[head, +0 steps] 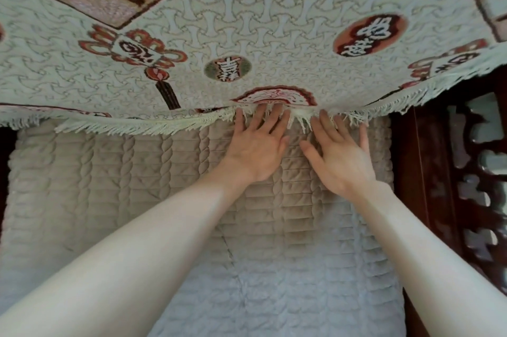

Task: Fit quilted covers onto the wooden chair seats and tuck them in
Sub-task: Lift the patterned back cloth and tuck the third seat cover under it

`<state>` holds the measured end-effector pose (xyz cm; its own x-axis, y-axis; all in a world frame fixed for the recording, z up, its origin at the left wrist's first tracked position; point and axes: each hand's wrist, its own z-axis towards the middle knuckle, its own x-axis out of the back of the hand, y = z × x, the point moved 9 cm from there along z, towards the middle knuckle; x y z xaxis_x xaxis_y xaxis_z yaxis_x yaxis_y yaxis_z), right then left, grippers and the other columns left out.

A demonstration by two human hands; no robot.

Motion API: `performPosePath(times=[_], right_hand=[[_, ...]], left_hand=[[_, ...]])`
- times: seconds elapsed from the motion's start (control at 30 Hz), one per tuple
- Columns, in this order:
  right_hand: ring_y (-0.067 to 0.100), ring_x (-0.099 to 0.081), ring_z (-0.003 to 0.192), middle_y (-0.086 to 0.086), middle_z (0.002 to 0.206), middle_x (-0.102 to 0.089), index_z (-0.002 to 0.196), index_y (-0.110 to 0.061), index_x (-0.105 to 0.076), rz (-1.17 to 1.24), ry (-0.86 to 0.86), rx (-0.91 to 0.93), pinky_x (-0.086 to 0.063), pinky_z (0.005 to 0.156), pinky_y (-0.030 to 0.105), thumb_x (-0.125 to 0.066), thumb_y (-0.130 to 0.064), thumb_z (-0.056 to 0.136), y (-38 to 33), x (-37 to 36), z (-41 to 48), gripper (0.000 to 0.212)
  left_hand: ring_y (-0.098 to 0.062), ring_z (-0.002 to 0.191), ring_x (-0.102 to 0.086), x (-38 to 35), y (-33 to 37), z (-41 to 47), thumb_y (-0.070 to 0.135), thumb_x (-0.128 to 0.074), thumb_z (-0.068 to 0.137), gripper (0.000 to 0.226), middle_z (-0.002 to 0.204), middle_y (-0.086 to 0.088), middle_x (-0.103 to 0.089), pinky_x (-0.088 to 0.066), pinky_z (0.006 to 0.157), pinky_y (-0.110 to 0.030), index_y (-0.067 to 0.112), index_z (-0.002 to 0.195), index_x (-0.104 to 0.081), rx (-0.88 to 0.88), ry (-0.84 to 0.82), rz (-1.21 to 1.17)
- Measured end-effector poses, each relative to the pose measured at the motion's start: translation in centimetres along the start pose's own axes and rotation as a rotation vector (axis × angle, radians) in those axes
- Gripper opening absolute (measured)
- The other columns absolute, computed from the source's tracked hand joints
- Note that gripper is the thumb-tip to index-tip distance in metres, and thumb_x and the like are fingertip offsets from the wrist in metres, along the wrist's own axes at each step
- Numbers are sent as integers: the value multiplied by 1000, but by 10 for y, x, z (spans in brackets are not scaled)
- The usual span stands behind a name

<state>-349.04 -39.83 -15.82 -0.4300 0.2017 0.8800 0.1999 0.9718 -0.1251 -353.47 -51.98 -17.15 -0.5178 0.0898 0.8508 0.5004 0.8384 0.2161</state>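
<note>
A beige quilted cover [115,188] with braided ribs lies flat over the chair seat and fills the lower part of the head view. My left hand [258,144] and my right hand [340,155] lie palm down on it, side by side, fingers straight. Their fingertips reach under the white fringe [153,124] of a patterned cream back cover [247,21] that hangs over the seat's far edge. The tips of the fingers are hidden by the fringe.
Dark carved wood of the chair arm [450,177] with cut-out openings rises at the right. A dark strip of chair frame [5,150] shows at the left edge. The patterned cover carries red and brown motifs across the top.
</note>
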Motion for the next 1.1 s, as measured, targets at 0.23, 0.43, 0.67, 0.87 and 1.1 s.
performPosePath(times=[0.23, 0.43, 0.67, 0.87, 1.1], right_hand=[[15, -6, 149, -7, 162, -14, 154, -29, -17, 77, 11, -20, 11, 116, 52, -20, -53, 101, -1, 6, 31, 59], [18, -1, 150, -11, 162, -8, 154, -31, -12, 43, -58, 41, 14, 116, 48, -14, -55, 100, -5, 2, 13, 60], [23, -5, 149, -8, 162, -14, 153, -33, -17, 106, -38, -24, 9, 116, 52, -10, -60, 97, -17, 1, 30, 63], [15, 2, 149, -12, 162, -9, 154, -34, -15, 141, -57, -89, 9, 116, 50, -12, -57, 99, 11, 0, 25, 59], [12, -2, 149, -10, 161, -13, 154, -25, -19, 226, 29, -67, 2, 118, 46, -18, -53, 101, 21, 8, 7, 60]], left_hand=[[-15, 148, 5, -1, 5, -12, 38, -11, 103, 56, 161, 4, 4, 3, 118, -50, 19, 153, 4, -89, 40, 55], [-17, 148, -2, 5, -3, 15, 37, -13, 104, 54, 161, 2, -2, 4, 118, -45, 20, 154, 0, -6, -60, -66], [-16, 148, -4, 6, -29, -13, 42, -12, 103, 55, 161, 4, -5, -1, 120, -43, 26, 154, -3, 33, 25, -49], [-20, 147, -6, 11, -26, -2, 45, -12, 102, 57, 161, 3, -7, -3, 119, -47, 24, 154, -2, 72, 33, -35], [-17, 148, 0, 16, 25, 6, 39, -14, 104, 54, 162, 2, -4, 0, 119, -45, 22, 154, -3, -95, 75, -14]])
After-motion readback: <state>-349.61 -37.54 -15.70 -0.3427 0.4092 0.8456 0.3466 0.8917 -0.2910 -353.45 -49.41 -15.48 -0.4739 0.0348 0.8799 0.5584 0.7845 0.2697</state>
